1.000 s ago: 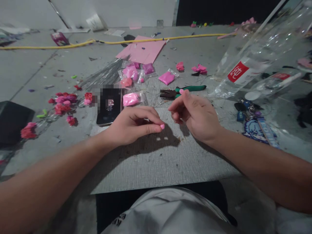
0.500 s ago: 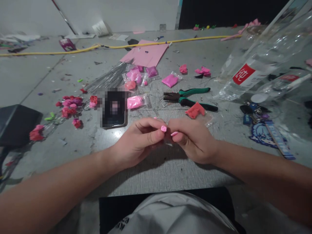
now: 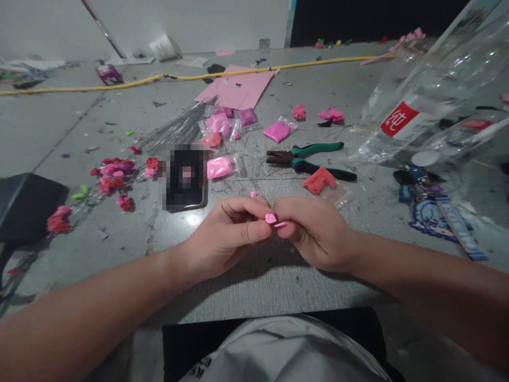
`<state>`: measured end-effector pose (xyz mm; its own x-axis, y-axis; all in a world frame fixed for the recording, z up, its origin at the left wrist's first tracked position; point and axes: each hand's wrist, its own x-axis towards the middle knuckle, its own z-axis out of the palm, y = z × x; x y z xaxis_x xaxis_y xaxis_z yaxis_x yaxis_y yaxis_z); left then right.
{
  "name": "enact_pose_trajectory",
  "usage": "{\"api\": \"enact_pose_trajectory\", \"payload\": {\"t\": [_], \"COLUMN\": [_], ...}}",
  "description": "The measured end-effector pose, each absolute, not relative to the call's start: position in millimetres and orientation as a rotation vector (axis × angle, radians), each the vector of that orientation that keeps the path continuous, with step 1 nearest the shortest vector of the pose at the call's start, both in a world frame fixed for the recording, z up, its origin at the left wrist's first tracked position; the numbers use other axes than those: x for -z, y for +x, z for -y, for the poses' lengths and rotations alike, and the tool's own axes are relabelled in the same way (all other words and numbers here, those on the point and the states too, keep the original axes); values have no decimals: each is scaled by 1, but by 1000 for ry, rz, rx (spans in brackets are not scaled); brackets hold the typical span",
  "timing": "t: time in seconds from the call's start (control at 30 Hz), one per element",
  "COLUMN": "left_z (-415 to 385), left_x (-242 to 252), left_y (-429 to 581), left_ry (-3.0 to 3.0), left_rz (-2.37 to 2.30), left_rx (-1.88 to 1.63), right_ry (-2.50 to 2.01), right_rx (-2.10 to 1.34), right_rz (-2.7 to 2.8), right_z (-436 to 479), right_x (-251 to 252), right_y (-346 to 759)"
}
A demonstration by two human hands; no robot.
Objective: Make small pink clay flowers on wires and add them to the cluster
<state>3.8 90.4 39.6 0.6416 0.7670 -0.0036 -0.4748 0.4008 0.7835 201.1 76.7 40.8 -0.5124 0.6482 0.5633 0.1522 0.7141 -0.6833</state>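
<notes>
Head camera up on my screen, I read from the far left, where a dark box-like object (image 3: 29,207) stands at the edge. Right of it I see a cluster of red and pink flowers (image 3: 113,172) lying on the grey surface (image 3: 246,297), a bright green piece (image 3: 81,192) near them. Thin strands (image 3: 175,130) fan out beyond, and a dark phone (image 3: 185,180), partly pixelated, lies flat. Close on its right I have a pink packet (image 3: 220,167); farther off lies a pink sheet (image 3: 238,90), with a yellow cord (image 3: 226,73) running across it.

Nearer me, the left hand (image 3: 226,233) pinches a small pink bud (image 3: 270,218) between thumb and index finger; its remaining fingers are hidden, so I cannot tell how they sit. Right beside the bud, a thin flat pink piece (image 3: 280,225) shows at the thumb tip of the right hand (image 3: 322,233), whose thumb and bent index finger close on it, the others curled into the palm. I cannot tell whether bud and flat piece touch.

Beyond the right hand I see a coral-red lump (image 3: 319,180) on clear wrapping, close against green-handled pliers (image 3: 318,150) lying with handles apart. Farthest right, a clear bottle (image 3: 431,109) with a red label leans at a slant, and a blue keychain (image 3: 431,217) lies nearer me.
</notes>
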Motion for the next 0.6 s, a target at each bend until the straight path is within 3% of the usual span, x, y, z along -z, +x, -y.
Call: {"api": "enact_pose_trajectory", "payload": {"t": [0.6], "left_z": [-93], "left_x": [-39], "left_y": [3], "left_ry": [940], "left_rz": [-352], "left_rx": [-847], "right_ry": [-620], "right_rx": [-662], "right_rz": [2070], "right_z": [-76], "right_x": [-47], "right_y": [199]}}
